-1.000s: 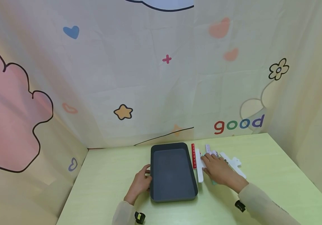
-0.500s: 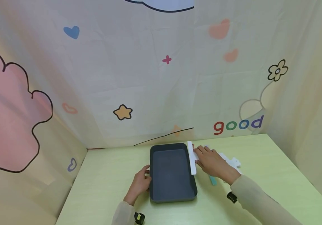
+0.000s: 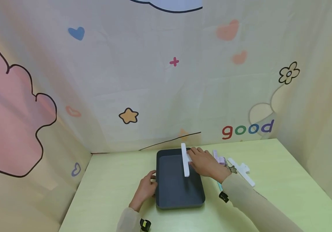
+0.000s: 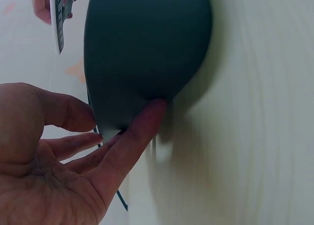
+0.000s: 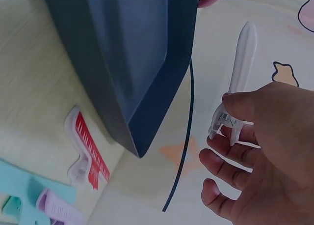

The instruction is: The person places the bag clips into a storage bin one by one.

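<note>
My right hand (image 3: 205,162) pinches a white ruler clip (image 3: 185,161) by its handle, above the right part of a dark grey tray (image 3: 169,190). In the right wrist view the clip (image 5: 243,58) hangs apart from the tray, thumb on one side of its handle and fingers on the other. My left hand (image 3: 145,188) holds the tray's left side. Close up in the left wrist view, one fingertip presses the outer wall of the tray (image 4: 147,43) and the others lie at its rim. Nothing lies in the visible part of the tray.
Right of the tray lie a purple clip (image 3: 221,160), a teal clip (image 3: 219,186) and another white clip (image 3: 242,172). A red-and-white clip (image 5: 91,151) lies close beside the tray in the right wrist view. A printed curtain (image 3: 142,80) hangs behind the table.
My right hand has lifted the white clip from beside the tray and moved it left, over the tray. The left hand has stayed at the tray's left side.
</note>
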The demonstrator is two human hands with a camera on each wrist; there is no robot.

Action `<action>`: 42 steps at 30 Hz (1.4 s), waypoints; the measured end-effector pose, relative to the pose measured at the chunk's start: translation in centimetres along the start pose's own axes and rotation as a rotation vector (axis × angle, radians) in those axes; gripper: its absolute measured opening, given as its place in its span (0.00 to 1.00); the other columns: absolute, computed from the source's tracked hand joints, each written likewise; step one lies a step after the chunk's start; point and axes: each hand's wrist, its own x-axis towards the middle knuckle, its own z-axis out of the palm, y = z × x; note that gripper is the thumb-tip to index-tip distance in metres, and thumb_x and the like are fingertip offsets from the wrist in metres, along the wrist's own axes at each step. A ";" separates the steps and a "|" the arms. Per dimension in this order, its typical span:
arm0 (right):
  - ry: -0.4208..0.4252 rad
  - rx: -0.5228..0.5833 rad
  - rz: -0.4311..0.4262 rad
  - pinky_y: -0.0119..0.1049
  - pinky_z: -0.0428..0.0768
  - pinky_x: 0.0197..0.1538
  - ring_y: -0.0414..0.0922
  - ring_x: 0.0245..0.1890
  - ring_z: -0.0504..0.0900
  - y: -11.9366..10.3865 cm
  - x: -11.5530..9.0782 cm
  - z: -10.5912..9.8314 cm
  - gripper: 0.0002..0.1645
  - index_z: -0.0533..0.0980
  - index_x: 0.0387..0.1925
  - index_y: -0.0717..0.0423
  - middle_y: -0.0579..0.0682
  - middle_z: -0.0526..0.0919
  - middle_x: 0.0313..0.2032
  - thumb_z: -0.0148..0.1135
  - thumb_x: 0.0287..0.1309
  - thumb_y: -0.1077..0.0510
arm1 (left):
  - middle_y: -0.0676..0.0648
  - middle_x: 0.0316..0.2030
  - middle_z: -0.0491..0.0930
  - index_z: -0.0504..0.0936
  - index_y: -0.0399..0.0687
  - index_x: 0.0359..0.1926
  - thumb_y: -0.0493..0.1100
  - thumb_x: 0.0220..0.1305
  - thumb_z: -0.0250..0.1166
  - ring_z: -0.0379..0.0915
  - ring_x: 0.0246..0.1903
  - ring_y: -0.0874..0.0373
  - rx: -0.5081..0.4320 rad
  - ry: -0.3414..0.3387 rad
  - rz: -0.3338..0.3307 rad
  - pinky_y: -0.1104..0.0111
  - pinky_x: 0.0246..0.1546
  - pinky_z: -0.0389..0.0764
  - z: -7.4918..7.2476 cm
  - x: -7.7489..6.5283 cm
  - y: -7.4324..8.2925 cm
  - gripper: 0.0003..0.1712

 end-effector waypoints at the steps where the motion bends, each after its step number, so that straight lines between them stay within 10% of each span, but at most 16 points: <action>1: 0.000 0.003 0.000 0.55 0.77 0.52 0.54 0.57 0.73 -0.2 0.2 0.1 0.27 0.69 0.62 0.58 0.55 0.75 0.57 0.60 0.65 0.51 | 0.30 0.58 0.74 0.62 0.38 0.71 0.31 0.62 0.51 0.81 0.42 0.48 -0.004 -0.003 -0.001 0.63 0.19 0.82 0.0 0.0 0.0 0.34; 42: -0.278 -0.024 0.085 0.56 0.74 0.62 0.52 0.62 0.74 -5.7 7.4 7.4 0.30 0.70 0.63 0.53 0.51 0.75 0.61 0.62 0.63 0.46 | 0.31 0.58 0.74 0.63 0.42 0.71 0.32 0.62 0.51 0.81 0.40 0.50 -0.038 0.001 -0.038 0.63 0.19 0.82 0.1 0.1 -0.1 0.34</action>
